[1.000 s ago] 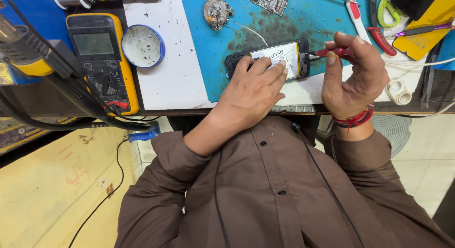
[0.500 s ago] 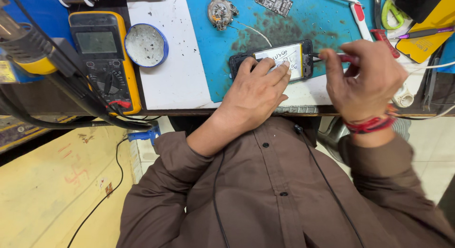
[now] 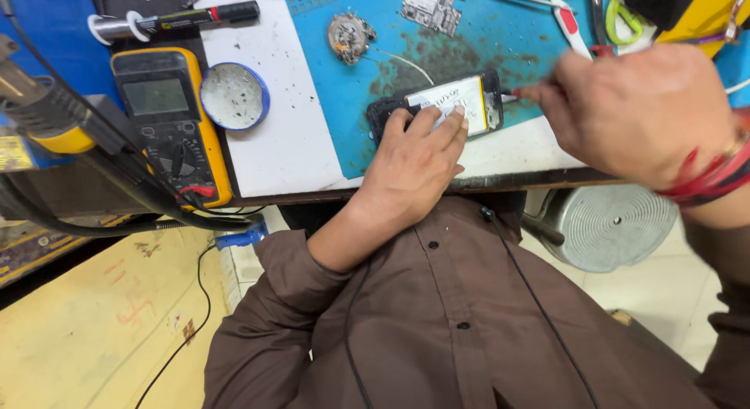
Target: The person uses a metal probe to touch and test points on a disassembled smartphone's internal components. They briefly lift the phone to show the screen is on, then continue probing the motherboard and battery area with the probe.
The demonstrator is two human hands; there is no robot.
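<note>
Since the earlier frames, the right hand (image 3: pixel 633 112) has swung closer to the camera and now appears large and blurred at the right side of the worktop, while the left hand (image 3: pixel 414 163) stays pressed on the opened phone (image 3: pixel 437 104). That phone lies back-up on the blue work mat (image 3: pixel 336 128), near the front edge of the worktop (image 3: pixel 266 155), with its white battery face exposed. Left fingers are spread flat across the near end of the phone, apparently to stop it sliding under tool pressure. Right fingers are closed narrow around a thin red-handled tool (image 3: pixel 522 92), whose tip meets the phone's right end; the exact contact point is too blurred to tell. Behind the phone, toward the rear of the mat, lie a small round component (image 3: pixel 348 35) and a bare circuit board (image 3: pixel 432 8). To the left, on the white part of the worktop, sits a blue-rimmed round dish (image 3: pixel 234 95), then a yellow multimeter (image 3: pixel 170 120) at the left edge, its leads trailing over the front edge. A pen-shaped tool (image 3: pixel 176 21) lies at the rear left corner. The raised right hand screens the rear right corner.
</note>
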